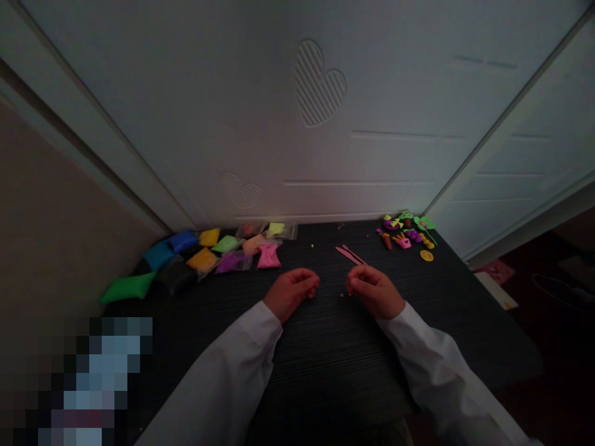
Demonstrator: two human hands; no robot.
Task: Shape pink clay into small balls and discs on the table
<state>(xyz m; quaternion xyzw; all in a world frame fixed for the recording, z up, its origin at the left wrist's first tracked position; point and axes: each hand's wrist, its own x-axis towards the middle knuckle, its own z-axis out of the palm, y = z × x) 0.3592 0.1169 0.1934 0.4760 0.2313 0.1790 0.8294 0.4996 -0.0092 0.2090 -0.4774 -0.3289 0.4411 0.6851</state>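
Observation:
Above the dark tabletop [297,359], my left hand [292,291] has its fingers curled and the thumb pressed to them. Whatever lies between those fingertips is too small or hidden to name. My right hand [375,291] faces it across a gap, also closed in a pinch, and its contents cannot be made out. A tiny pink crumb [341,295] lies on the table just left of the right fingers. Slim pink modelling tools [348,254] rest right behind that hand. Beyond my left hand is a packet of pink clay [268,255].
Several clay packets, including a green packet [129,287] and a purple packet [232,262], line the back left. Small coloured clay models [402,242] cluster at the back right, with a yellow disc [426,255]. A white panel [260,124] with embossed hearts rises behind the table.

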